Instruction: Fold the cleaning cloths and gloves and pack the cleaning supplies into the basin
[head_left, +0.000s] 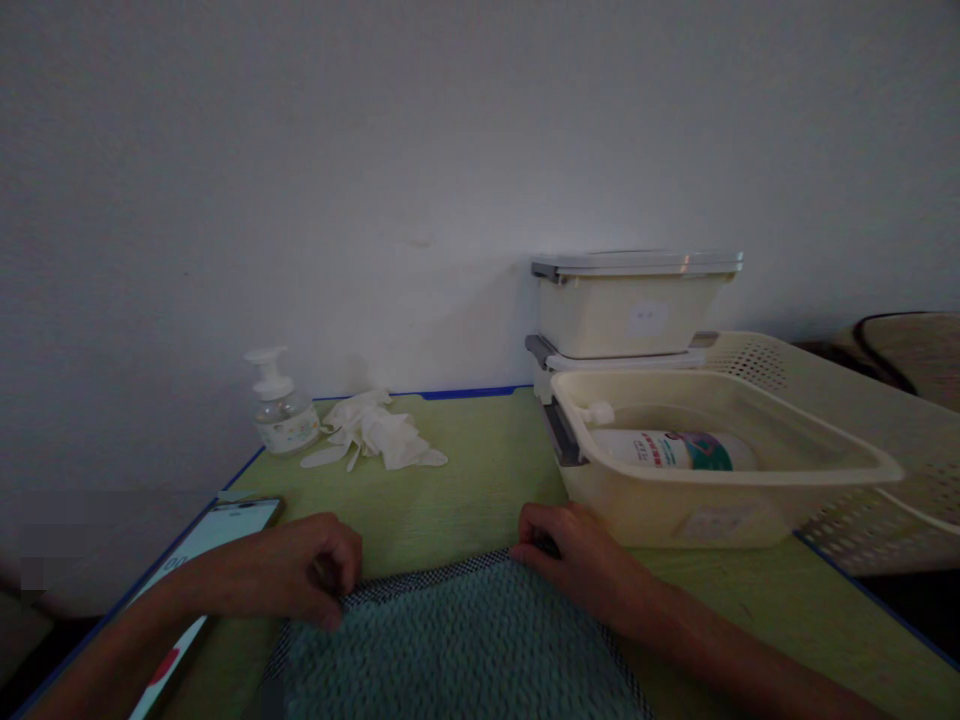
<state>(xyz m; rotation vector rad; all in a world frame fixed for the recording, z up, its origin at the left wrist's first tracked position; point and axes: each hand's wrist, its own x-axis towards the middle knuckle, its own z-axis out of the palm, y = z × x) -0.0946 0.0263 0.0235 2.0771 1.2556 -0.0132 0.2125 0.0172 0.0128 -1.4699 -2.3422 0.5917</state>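
A teal textured cleaning cloth [457, 650] with a dark checked border lies at the bottom middle, spread on the table. At its far left corner, my left hand [315, 570] pinches the border between thumb and curled fingers. The far right corner is gripped the same way by my right hand [566, 555]. The cloth's near part runs out of view at the bottom. Under my left forearm lies a phone or tablet [238, 515] with a lit, pale screen, partly covered by the arm.
A clear pump bottle [286, 425] and crumpled white gloves [379, 430] stand at the back left of the green table [480, 440]. To the right, a cream basin [720, 510] holds a labelled bottle [667, 450]. Behind are stacked lidded boxes [622, 310] and a perforated basket [847, 400].
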